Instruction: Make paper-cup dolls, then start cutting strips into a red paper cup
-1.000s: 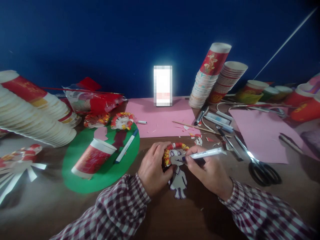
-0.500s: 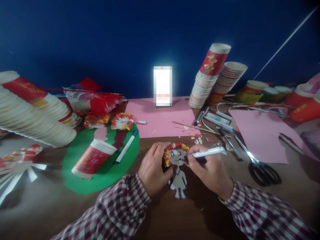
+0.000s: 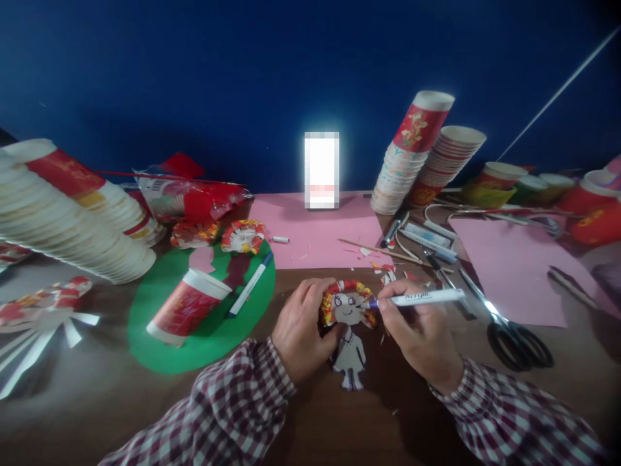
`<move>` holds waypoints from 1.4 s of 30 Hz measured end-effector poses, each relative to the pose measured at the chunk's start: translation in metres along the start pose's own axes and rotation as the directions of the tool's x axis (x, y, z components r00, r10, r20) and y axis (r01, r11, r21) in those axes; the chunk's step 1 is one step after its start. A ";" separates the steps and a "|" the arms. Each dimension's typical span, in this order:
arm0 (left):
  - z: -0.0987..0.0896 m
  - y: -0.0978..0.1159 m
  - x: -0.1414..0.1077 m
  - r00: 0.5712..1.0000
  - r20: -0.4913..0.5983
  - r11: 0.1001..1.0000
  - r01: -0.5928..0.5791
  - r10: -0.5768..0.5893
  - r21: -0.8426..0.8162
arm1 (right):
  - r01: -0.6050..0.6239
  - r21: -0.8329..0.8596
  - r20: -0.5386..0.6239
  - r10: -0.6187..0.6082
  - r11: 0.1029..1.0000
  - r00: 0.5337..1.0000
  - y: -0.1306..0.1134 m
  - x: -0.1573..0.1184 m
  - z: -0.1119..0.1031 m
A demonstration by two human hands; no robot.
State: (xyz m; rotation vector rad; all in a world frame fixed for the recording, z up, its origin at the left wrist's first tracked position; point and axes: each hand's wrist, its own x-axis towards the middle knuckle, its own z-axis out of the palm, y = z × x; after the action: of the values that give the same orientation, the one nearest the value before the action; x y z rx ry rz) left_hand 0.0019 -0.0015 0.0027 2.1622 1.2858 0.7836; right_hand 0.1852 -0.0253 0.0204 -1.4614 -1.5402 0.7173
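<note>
A paper doll (image 3: pixel 350 353) with a drawn face, smile and necklace lies on the brown table, its head ringed by red and yellow curled paper. My left hand (image 3: pixel 303 330) grips the doll's head at its left edge, fingers above and thumb near the neck. In my right hand (image 3: pixel 420 330) is a white marker (image 3: pixel 427 297), pinched between thumb and fingers. The marker's purple tip is close to the right side of the face; whether it touches is too small to tell.
A red cup (image 3: pixel 188 307) and a blue-capped marker (image 3: pixel 250 285) lie on green paper (image 3: pixel 204 359). Scissors (image 3: pixel 517 340) rest at the right beside pink paper (image 3: pixel 519 278). Stacked cups (image 3: pixel 400 168) stand behind; more stacks (image 3: pixel 82 226) lean at the left.
The marker tip has moved from the mouth to the right side of the doll's face. The mouth line now shows uncovered. The whole view has shifted slightly.
</note>
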 end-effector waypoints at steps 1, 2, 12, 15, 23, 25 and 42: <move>0.000 0.000 0.000 1.000 -0.003 1.000 -0.002 0.002 -0.004 | 0.005 -0.012 0.017 -0.004 1.000 1.000 0.000 0.000 0.000; 0.000 0.000 0.000 1.000 -0.006 1.000 -0.004 0.004 -0.008 | 0.012 -0.028 0.036 -0.011 1.000 0.999 0.001 0.000 0.001; 0.001 -0.002 0.000 1.000 -0.009 1.000 -0.007 0.007 -0.014 | 0.116 -0.107 0.143 -0.100 0.987 0.985 0.007 -0.003 0.004; 0.001 -0.001 0.000 1.000 -0.012 1.000 -0.003 0.002 -0.009 | 0.113 -0.107 0.147 -0.096 0.988 0.984 0.006 -0.003 0.004; 0.000 -0.001 0.000 1.000 -0.001 1.000 -0.001 0.001 -0.008 | 0.109 -0.102 0.159 -0.091 0.989 0.983 0.006 -0.002 0.004; 0.001 -0.001 0.000 1.000 0.000 1.000 0.001 -0.001 -0.006 | 0.111 -0.109 0.157 -0.094 0.988 0.983 0.006 -0.002 0.004; 0.001 -0.002 0.000 1.000 -0.002 1.000 -0.009 0.009 -0.008 | 0.016 -0.010 0.064 -0.015 1.000 0.998 0.002 -0.002 0.002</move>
State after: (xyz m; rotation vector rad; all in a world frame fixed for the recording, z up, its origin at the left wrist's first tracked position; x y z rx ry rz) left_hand 0.0011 -0.0007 0.0003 2.1627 1.2729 0.7938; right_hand 0.1841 -0.0261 0.0169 -1.4455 -1.6039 0.7542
